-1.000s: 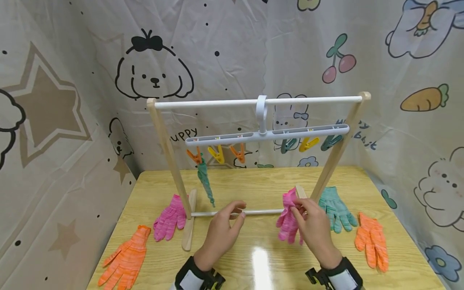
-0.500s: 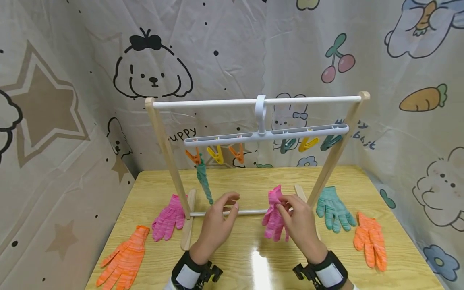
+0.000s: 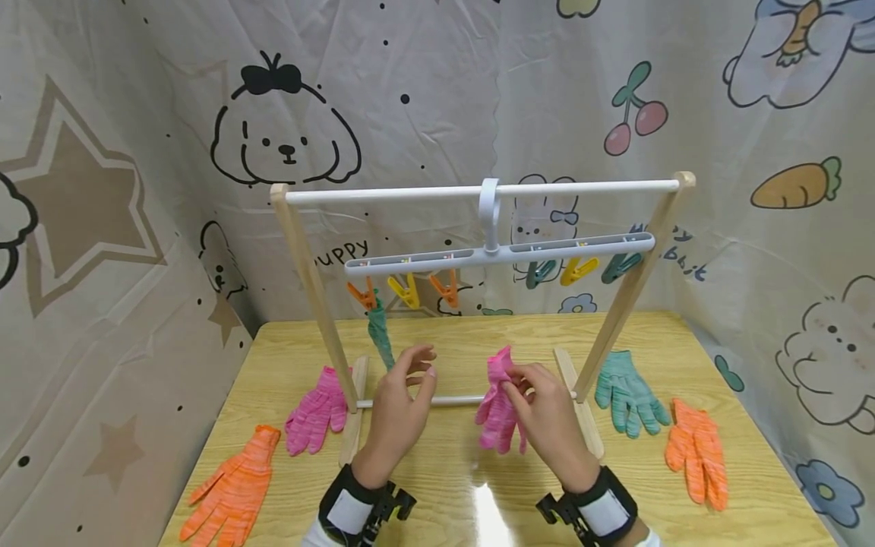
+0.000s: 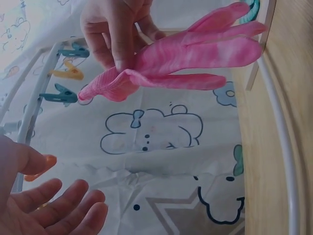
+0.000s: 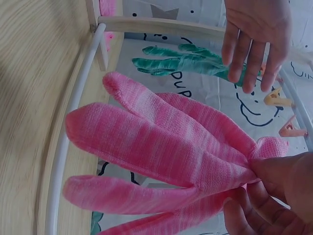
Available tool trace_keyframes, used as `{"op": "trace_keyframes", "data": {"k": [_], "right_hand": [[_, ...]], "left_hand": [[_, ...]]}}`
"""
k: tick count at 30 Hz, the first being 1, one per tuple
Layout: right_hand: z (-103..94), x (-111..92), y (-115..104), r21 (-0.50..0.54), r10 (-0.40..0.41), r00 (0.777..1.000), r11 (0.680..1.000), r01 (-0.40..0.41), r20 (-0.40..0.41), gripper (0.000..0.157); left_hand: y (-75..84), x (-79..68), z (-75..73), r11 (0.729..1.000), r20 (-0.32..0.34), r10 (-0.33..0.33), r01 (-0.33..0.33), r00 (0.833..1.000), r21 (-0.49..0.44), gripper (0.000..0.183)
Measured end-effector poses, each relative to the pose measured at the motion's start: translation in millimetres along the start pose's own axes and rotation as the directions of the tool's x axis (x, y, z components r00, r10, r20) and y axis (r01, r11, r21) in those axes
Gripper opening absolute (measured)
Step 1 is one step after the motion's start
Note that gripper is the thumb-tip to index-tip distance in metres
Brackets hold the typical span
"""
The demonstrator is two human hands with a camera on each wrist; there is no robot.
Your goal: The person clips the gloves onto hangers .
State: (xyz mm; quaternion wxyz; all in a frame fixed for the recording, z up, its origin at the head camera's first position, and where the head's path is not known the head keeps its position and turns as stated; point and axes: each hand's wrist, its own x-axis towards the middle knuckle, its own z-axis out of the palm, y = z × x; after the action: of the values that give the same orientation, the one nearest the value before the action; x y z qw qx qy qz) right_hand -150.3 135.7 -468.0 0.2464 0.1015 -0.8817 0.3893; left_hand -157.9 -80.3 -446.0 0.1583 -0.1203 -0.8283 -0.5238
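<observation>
My right hand (image 3: 543, 406) pinches a pink knitted glove (image 3: 497, 414) near its cuff; the glove's fingers dangle downward in the head view. In the right wrist view, thumb and fingertips squeeze the glove (image 5: 161, 142) just below the cuff. My left hand (image 3: 399, 403) holds nothing, its fingers loosely bent beside the hanging green glove (image 3: 379, 334). That green glove is clipped by an orange clothespin (image 3: 362, 295) at the left end of a grey hanger (image 3: 437, 260). Along the hanger, yellow (image 3: 405, 291), orange (image 3: 446, 289) and several other clothespins carry nothing.
A wooden stand (image 3: 314, 296) with a white top bar (image 3: 383, 195) bears the hanger. On the table (image 3: 437, 486) lie a pink glove (image 3: 319, 410) and an orange glove (image 3: 232, 482) at left, a green glove (image 3: 630, 395) and another orange glove (image 3: 697, 452) at right.
My right hand has carried the pink glove leftward toward the middle of the stand. My left hand has moved slightly left and up, now overlapping the lower end of the hanging green glove.
</observation>
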Motion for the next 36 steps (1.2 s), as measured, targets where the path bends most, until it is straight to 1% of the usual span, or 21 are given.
{"op": "trace_keyframes", "data": {"k": [4,8,14,18,21,31,36], "right_hand": [[2.6,0.7,-2.5,0.011,0.001,1.0,1.0,-0.001,0.003,0.019],[5.4,2.1,-5.5,0.026,-0.003,1.0,1.0,0.003,0.005,0.018],[7.7,4.6,-11.5,0.04,-0.007,1.0,0.999,0.006,0.028,0.017],[8.9,6.6,-15.7,0.045,-0.005,0.999,0.999,0.003,0.045,0.017],[10.3,8.3,-18.2,0.049,-0.013,0.999,0.999,0.011,0.049,0.017],[11.6,10.8,-19.9,0.055,-0.04,0.998,0.998,0.037,0.056,0.017],[12.4,11.2,-18.9,0.055,-0.041,0.997,0.998,0.037,0.064,0.016]], "left_hand": [[0.6,4.6,-3.8,1.0,-0.01,0.0,0.0,1.0,-0.019,0.033],[1.3,7.9,-7.5,0.999,-0.006,-0.019,0.019,1.0,-0.043,0.036],[4.2,11.6,-10.2,0.997,0.001,-0.045,0.044,0.999,-0.066,0.048],[7.6,16.1,-11.5,0.996,0.001,-0.042,0.042,0.999,-0.077,0.054],[9.2,20.6,-13.2,0.994,0.012,-0.04,0.041,0.999,-0.096,0.059],[8.1,35.6,-16.6,0.983,0.061,-0.079,0.088,0.995,-0.158,0.075],[9.4,43.3,-17.1,0.977,0.043,-0.086,0.092,0.995,-0.192,0.083]]}}
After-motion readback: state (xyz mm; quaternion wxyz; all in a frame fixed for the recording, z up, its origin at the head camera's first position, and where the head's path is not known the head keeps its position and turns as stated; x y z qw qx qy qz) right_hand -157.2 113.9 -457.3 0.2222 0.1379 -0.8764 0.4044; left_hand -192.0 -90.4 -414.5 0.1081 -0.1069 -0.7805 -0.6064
